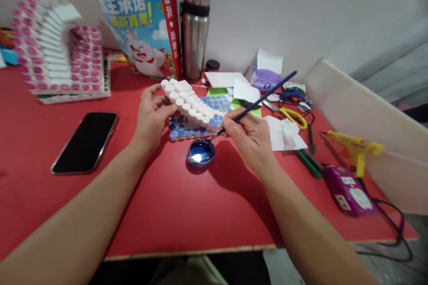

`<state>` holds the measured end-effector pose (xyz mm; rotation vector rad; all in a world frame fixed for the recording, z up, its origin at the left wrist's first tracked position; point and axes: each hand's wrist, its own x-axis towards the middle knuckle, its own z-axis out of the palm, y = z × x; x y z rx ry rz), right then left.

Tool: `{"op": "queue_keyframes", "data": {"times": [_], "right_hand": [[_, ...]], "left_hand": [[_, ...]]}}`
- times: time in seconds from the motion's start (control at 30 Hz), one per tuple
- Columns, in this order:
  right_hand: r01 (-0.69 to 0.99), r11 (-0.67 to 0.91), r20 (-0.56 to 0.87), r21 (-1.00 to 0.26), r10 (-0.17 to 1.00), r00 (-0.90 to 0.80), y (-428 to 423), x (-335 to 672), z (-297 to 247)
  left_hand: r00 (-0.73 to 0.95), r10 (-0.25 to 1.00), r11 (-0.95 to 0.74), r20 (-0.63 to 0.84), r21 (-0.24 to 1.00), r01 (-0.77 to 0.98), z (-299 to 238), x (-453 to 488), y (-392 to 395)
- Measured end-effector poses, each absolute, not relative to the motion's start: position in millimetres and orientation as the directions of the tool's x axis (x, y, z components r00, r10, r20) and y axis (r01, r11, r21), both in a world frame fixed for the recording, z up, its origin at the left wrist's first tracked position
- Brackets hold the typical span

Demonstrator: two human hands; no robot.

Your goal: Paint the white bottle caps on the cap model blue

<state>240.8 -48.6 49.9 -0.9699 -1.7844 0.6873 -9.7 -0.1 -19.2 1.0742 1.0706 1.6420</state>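
My left hand (152,113) grips the upper left end of a curved model staircase (192,104), made of small round pieces, white on the upper part and blue lower down. My right hand (249,136) is closed round a dark blue paintbrush (267,93), whose handle slants up to the right. The brush's tip points down at the rim of a small cup of blue paint (200,152); whether it touches the rim I cannot tell. The cup stands on the red table (187,213) just in front of the model's blue base (187,133).
A pink-and-white model (50,49), a phone (86,142), a printed bag (133,18) and a steel flask (196,31) stand or lie left and behind. To the right are yellow-handled scissors (294,116), a green cutter (308,163), a yellow glue gun (356,147) and a purple box (347,191).
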Motion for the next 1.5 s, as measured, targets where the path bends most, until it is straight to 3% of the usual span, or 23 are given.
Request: {"op": "queue_keyframes", "data": {"times": [0.37, 0.6, 0.9, 1.5], "right_hand": [[0.33, 0.558, 0.535, -0.761, 0.828, -0.167, -50.0, 242.8, 54.3], [0.306, 0.532, 0.499, -0.789, 0.847, -0.184, -49.1, 242.9, 52.8], [0.284, 0.577, 0.607, -0.766, 0.795, 0.023, -39.3, 241.8, 42.7], [0.361, 0.586, 0.616, -0.725, 0.786, -0.039, -34.0, 240.0, 28.3]], "left_hand": [[-0.261, 0.947, -0.246, 0.187, 0.946, -0.214, -18.5, -8.2, 0.0], [-0.256, 0.948, -0.247, 0.188, 0.944, -0.22, -18.9, -7.7, 0.2], [-0.26, 0.949, -0.242, 0.18, 0.942, -0.231, -20.4, -8.3, 1.2], [-0.25, 0.949, -0.247, 0.193, 0.947, -0.206, -22.2, -9.0, 1.6]]}}
